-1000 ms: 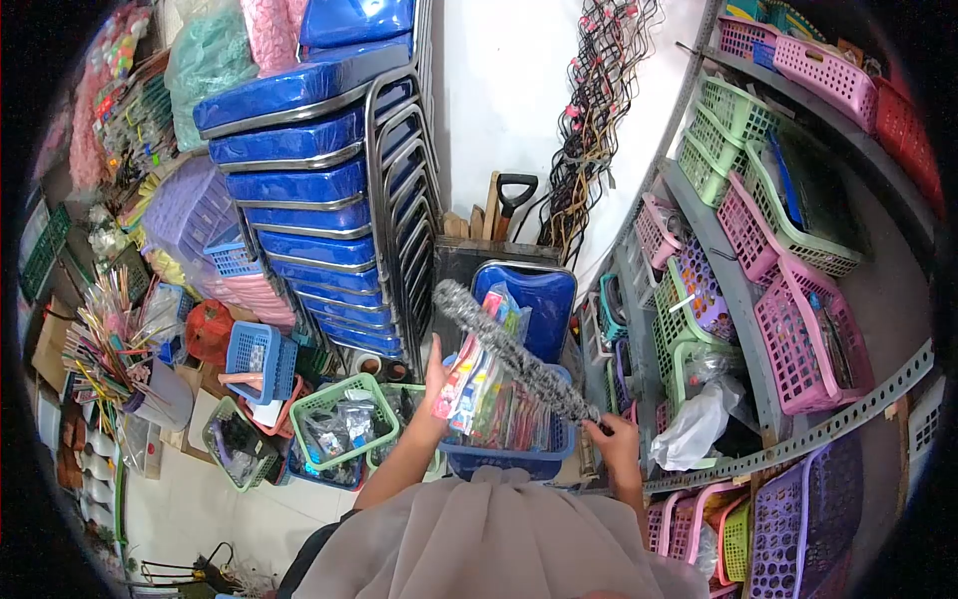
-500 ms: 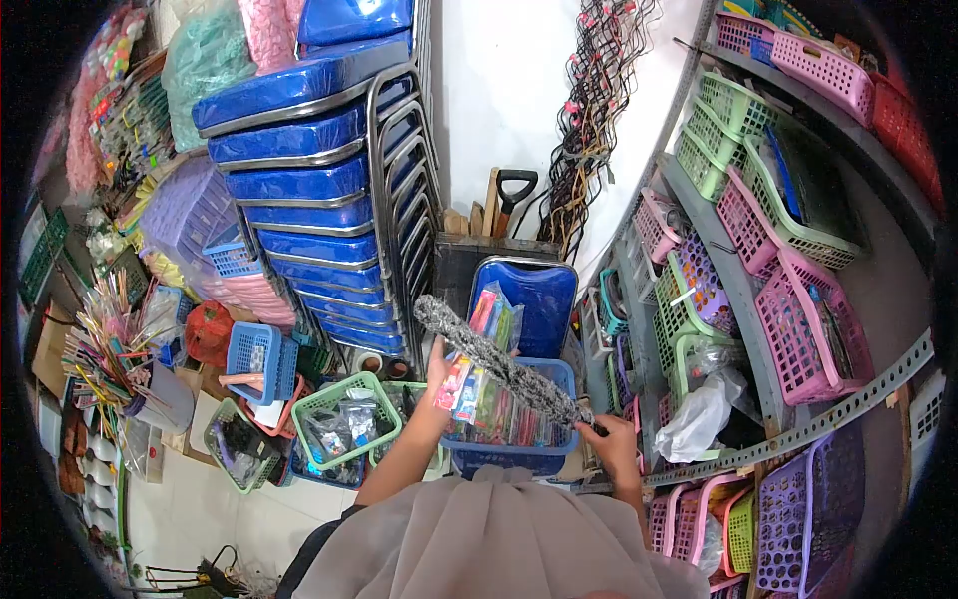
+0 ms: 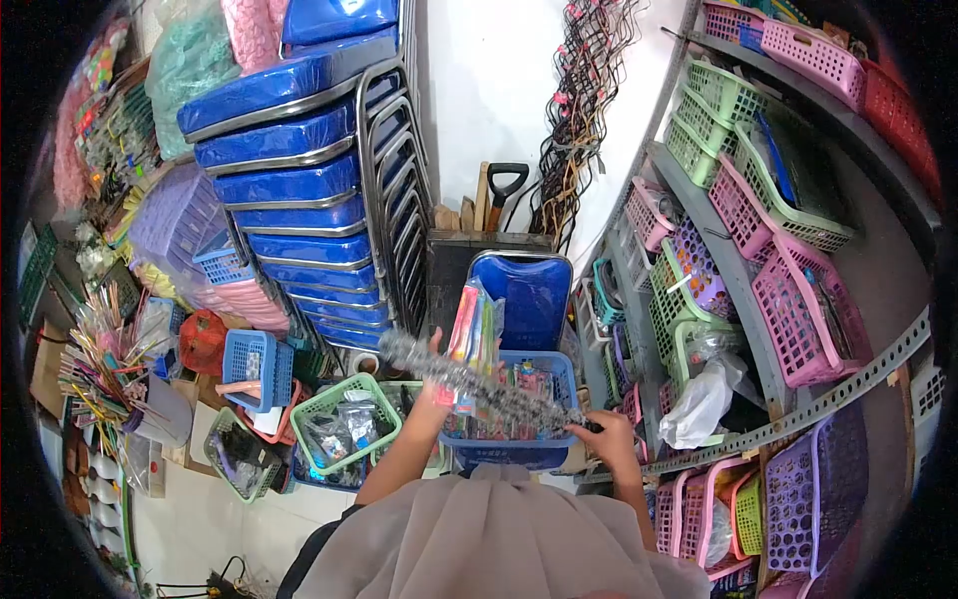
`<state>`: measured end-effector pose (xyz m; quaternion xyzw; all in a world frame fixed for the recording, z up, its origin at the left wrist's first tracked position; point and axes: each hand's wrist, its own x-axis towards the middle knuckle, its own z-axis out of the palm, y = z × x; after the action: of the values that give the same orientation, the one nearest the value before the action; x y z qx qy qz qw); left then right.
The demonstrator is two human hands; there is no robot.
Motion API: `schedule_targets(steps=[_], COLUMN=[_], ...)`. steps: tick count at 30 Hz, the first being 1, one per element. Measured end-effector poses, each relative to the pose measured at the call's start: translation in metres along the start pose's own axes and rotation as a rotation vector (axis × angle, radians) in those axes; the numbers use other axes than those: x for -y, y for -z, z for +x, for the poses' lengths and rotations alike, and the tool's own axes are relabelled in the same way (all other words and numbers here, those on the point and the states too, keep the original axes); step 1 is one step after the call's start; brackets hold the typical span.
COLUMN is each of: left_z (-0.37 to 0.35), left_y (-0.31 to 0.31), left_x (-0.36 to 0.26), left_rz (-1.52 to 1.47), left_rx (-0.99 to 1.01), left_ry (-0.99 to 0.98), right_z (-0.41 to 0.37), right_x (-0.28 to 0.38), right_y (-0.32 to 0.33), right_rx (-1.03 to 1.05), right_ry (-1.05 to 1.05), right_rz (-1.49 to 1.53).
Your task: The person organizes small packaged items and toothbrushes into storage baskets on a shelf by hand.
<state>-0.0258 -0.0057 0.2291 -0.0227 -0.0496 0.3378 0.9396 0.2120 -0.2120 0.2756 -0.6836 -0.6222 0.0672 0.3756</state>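
My right hand (image 3: 607, 439) is closed around the end of a grey fluffy duster (image 3: 489, 389), which slants up to the left in front of me and is blurred along its length. Behind the duster, my left hand (image 3: 435, 379) is closed on several colourful clear-plastic packets (image 3: 469, 329), held upright; the kind of goods inside is hard to make out. Below both hands stands a blue plastic basket (image 3: 566, 384) filled with more packets. The duster hides part of the left hand and of the packets.
To the left rises a tall stack of blue-seated chairs (image 3: 289, 190). A green basket (image 3: 384, 399) of small bags sits beside my left arm. Metal shelves (image 3: 689, 200) with pink and green baskets line the right. A blue chair (image 3: 524, 299) stands behind the blue basket.
The duster's far end has swung down and left, and it is now blurred. The packets in my left hand stand slightly further left. The whole view has shifted a little.
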Motion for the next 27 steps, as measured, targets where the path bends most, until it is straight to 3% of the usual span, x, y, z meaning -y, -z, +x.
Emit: schedule_targets(steps=[2, 7, 8, 10, 13, 16, 18, 20, 21, 22, 24, 25, 27], left_z=[0.000, 0.000, -0.002, -0.013, -0.012, -0.013, -0.015, -0.016, -0.013, -0.014, -0.018, -0.021, -0.023], left_y=[-0.004, 0.005, 0.009, -0.012, -0.003, 0.009, 0.018, 0.021, 0.016, 0.020, 0.034, 0.038, 0.045], left_x=[0.000, -0.010, -0.011, 0.000, -0.008, -0.008, -0.007, -0.005, -0.012, -0.014, -0.015, -0.014, -0.013], left_rz=[0.200, 0.232, 0.230, 0.328, 0.111, 0.164, 0.257, 0.386, 0.101, 0.101, 0.215, 0.213, 0.211], left_rx=[-0.047, 0.066, 0.063, -0.096, -0.119, -0.107, -0.070, -0.221, -0.163, -0.167, 0.012, 0.006, -0.218], left_ry=[-0.113, -0.020, -0.020, -0.158, -0.068, -0.108, -0.133, -0.235, -0.067, -0.058, 0.016, 0.022, -0.031], right_z=[0.001, 0.002, 0.002, 0.003, 0.003, 0.002, 0.003, 0.003, 0.002, 0.000, -0.006, -0.008, -0.013], right_x=[0.006, 0.008, 0.004, 0.006, 0.016, 0.010, 0.008, 0.013, 0.015, 0.011, -0.008, -0.025, -0.050], right_y=[0.000, -0.007, -0.009, -0.010, -0.008, -0.016, -0.017, -0.015, -0.014, -0.017, -0.028, -0.034, -0.053], right_rx=[0.023, 0.081, 0.089, 0.102, 0.202, 0.086, 0.195, 0.237, 0.280, 0.276, 0.128, 0.171, 0.063], right_ry=[0.002, 0.056, -0.033, -0.123, -0.017, 0.040, -0.222, -0.173, -0.120, -0.129, -0.206, -0.303, -0.425], right_rz=[-0.022, 0.037, 0.023, 0.009, -0.041, 0.043, -0.019, -0.018, -0.017, -0.017, 0.148, 0.163, 0.190])
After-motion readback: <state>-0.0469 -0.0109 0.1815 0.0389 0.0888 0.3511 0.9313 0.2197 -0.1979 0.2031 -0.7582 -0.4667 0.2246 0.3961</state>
